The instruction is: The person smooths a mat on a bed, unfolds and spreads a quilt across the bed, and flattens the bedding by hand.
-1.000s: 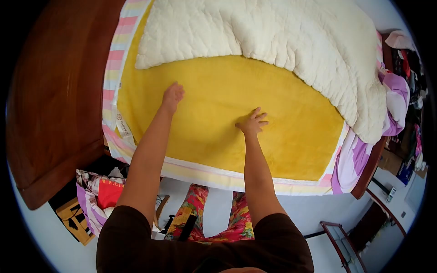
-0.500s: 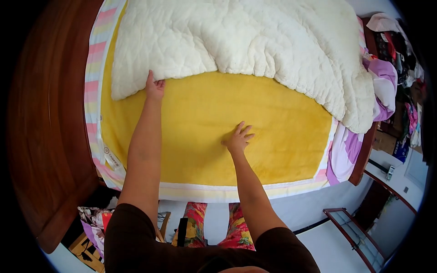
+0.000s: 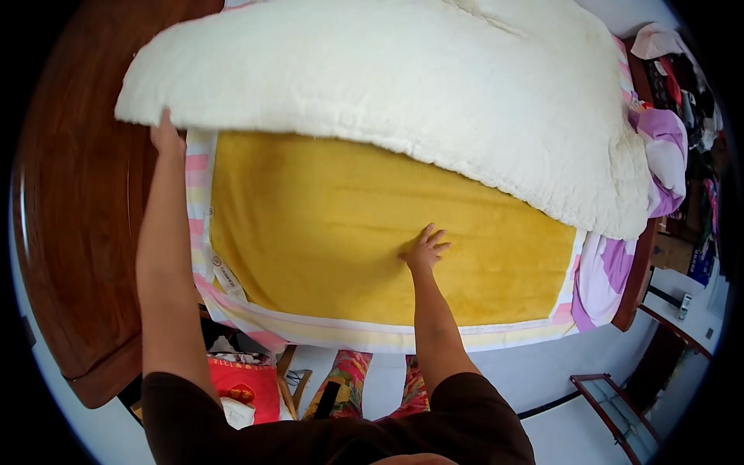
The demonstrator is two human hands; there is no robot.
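Note:
My left hand (image 3: 168,133) grips the near left edge of a thick white quilt (image 3: 372,70), lifting that corner out toward the wooden headboard. Part of its fingers is hidden by the quilt. My right hand (image 3: 425,249) has its fingers spread over the yellow mattress pad (image 3: 333,225), apparently leaning on it and holding nothing. The pad lies on a pink, white and yellow striped sheet (image 3: 198,182), with a white label (image 3: 229,279) at its near left corner. The quilt covers the far part of the bed.
A dark wooden headboard (image 3: 77,201) rises at the left. Purple and white bedding (image 3: 601,271) hangs over the right end. A red bag (image 3: 248,387) stands below the bed's near left corner. Clothes and boxes (image 3: 701,256) crowd the far right.
My left hand has moved left with the quilt's edge, which now spreads smoother and reaches over the headboard side. My right hand stays spread on the yellow pad; the view has shifted slightly.

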